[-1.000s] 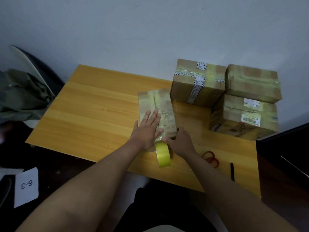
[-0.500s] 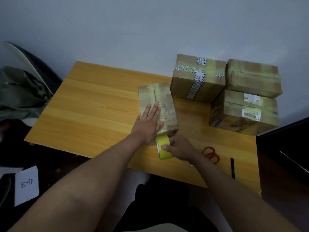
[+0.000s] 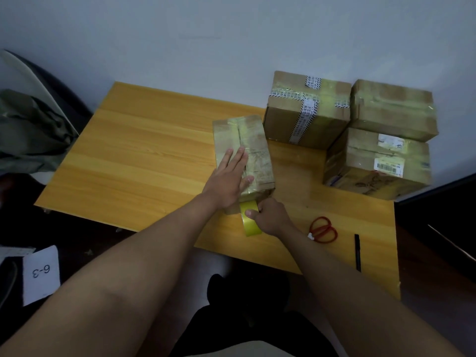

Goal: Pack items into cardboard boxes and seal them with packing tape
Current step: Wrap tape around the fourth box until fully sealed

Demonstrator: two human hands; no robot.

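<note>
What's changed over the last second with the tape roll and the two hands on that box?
The right hand has closed its grip round the yellow tape roll and drawn it down the near end of the box, toward the table edge. The left hand stays flat on the box top, pressing it down. The three sealed boxes, the scissors and the pen have not moved.

red scissors [image 3: 323, 230] and a black pen [image 3: 357, 252] lie on the wooden table [image 3: 144, 155]

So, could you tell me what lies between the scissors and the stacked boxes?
Only bare table; the head view shows nothing between the scissors and the stacked boxes.
</note>
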